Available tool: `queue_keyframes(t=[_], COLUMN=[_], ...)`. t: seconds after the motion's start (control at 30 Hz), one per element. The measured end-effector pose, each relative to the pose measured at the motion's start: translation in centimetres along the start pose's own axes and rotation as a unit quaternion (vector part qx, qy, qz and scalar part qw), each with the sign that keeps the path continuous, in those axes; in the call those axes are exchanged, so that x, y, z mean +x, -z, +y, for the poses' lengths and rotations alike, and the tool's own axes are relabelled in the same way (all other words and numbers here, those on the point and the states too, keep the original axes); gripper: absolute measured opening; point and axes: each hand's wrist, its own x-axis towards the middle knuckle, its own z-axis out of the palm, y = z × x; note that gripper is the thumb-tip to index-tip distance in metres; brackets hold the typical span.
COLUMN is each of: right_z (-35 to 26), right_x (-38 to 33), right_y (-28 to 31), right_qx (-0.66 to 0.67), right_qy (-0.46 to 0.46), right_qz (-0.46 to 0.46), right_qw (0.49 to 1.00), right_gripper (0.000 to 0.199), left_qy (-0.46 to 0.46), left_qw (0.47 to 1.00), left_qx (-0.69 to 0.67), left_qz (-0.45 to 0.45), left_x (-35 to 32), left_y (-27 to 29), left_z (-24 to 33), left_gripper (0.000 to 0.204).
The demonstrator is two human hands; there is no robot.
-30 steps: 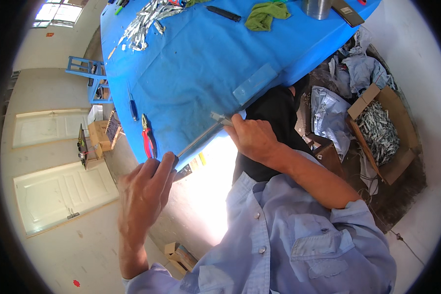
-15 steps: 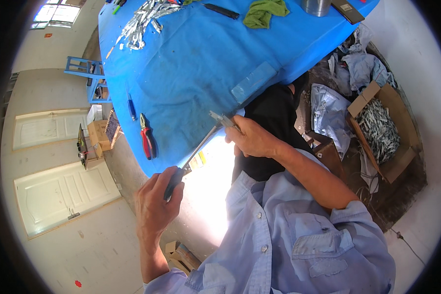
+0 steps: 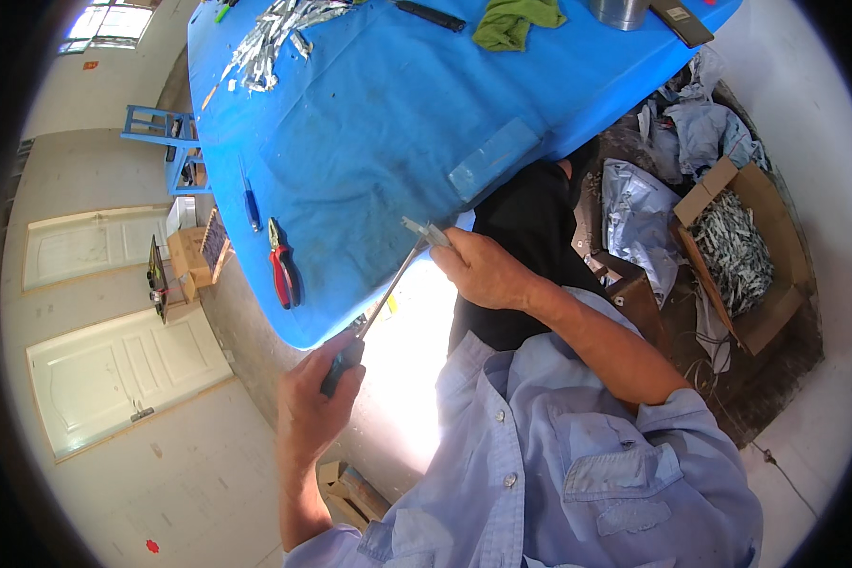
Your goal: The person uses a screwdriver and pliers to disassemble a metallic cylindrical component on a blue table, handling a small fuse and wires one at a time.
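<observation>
My left hand [image 3: 317, 393] is closed around the dark blue-green handle of a long thin-shafted tool [image 3: 388, 295]; whether it is a file or a screwdriver I cannot tell. The shaft slants up to a small grey metal piece [image 3: 426, 231], which my right hand [image 3: 488, 269] pinches near the table edge. The shaft's tip meets the piece or passes just beside it. Left of my hands, red-handled pliers [image 3: 281, 268] and a blue-handled screwdriver [image 3: 252, 208] lie on the blue-covered table [image 3: 350, 161].
Grey metal strips [image 3: 273, 43] are heaped at the table's far left. Beyond lie a black-handled tool [image 3: 429, 14], a green cloth [image 3: 516, 24], a metal cylinder [image 3: 619, 11] and a dark flat object [image 3: 682, 23]. A cardboard box [image 3: 793, 241] of metal pieces stands at right beside silvery bags [image 3: 639, 222].
My left hand has shifted slightly right with the tool, its shaft now steeper. My right hand stays almost in place with the metal piece.
</observation>
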Motion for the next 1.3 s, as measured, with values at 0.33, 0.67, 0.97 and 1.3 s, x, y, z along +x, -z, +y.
queue_keyframes(t=[0.33,0.67,0.97,1.3], right_z=[0.5,0.2,-0.6,-0.1], right_x=[0.1,-0.2,-0.5,-0.3], right_y=[-0.2,-1.3,-1.1,-0.7], right_qx=[0.020,-0.103,-0.180,-0.172], right_qy=[0.011,0.036,0.023,0.033], right_qz=[0.008,0.068,0.071,0.059], right_qw=[1.000,0.992,0.981,0.983], right_gripper=[0.030,0.030,0.026,0.028], left_qy=[-0.028,-0.001,0.040,-0.016], left_qw=[0.999,1.000,0.996,0.983], left_qx=[0.020,0.024,0.047,0.174], left_qz=[0.025,0.006,-0.057,-0.050], left_x=[-0.5,-0.6,-0.2,-0.3], left_y=[-0.7,-0.6,-0.2,-1.0], left_z=[-0.2,1.3,1.5,2.1], left_gripper=[0.035,0.038,0.043,0.044])
